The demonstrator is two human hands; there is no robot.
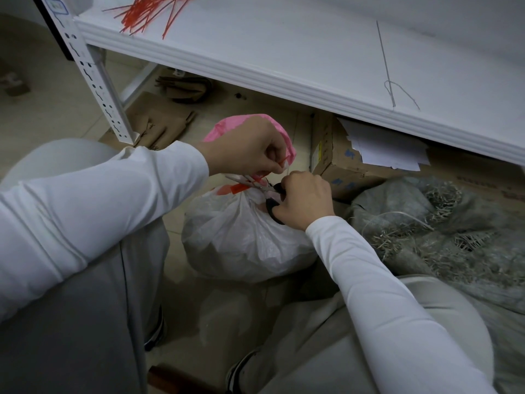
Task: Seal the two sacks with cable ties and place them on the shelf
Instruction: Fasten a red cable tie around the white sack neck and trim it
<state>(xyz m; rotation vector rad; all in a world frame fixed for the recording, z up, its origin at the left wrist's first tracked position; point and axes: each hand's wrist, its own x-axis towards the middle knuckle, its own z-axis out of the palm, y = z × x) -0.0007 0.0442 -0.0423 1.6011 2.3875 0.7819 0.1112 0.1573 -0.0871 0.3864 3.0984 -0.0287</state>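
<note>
the left hand (250,146) hangs knuckles-up over the neck of the white sack (244,240), fingers curled, thumb and forefinger pinching the loose tail of a red cable tie (285,162). the right hand (304,200) sits just beside it, fingers wrapped through the black handles of the scissors (252,183). the blades lie roughly level and point left across the gathered neck. the sack stands on the floor between the person's knees, bulging and translucent, with pink plastic (218,129) rising above the cinched neck. a grey sack (440,223) lies open to the right. more red ties (147,12) sprawl on the white shelf (227,72) above.
</note>
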